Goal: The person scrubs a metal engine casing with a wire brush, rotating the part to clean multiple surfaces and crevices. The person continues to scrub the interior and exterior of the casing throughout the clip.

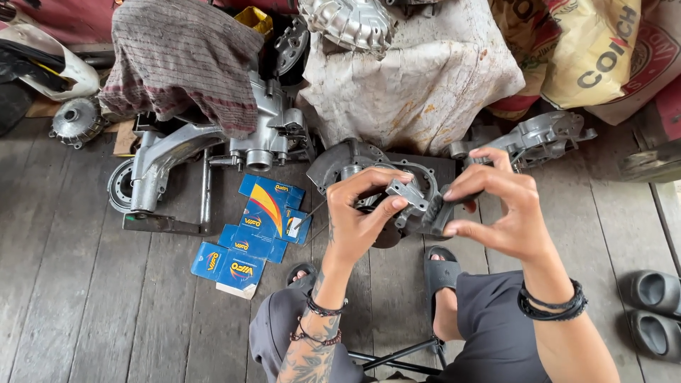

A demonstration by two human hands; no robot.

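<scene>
Floor: weathered grey wooden planks [92, 298], boards running away from the viewer, with open seams and scuffing. Light: even, soft daylight with no hard shadows. Along the far edge, a stained off-white cloth [418, 85] covers a bulky mound; a striped, grimy rag [177, 57] is draped over a cast metal casing [266, 128]. Printed yellow sacks [589, 50] are stacked at upper right. 4 blue cardboard boxes [248, 234] lie on the boards. 1 pair of grey slip-on shoes [652, 305] sits at the right edge.
</scene>
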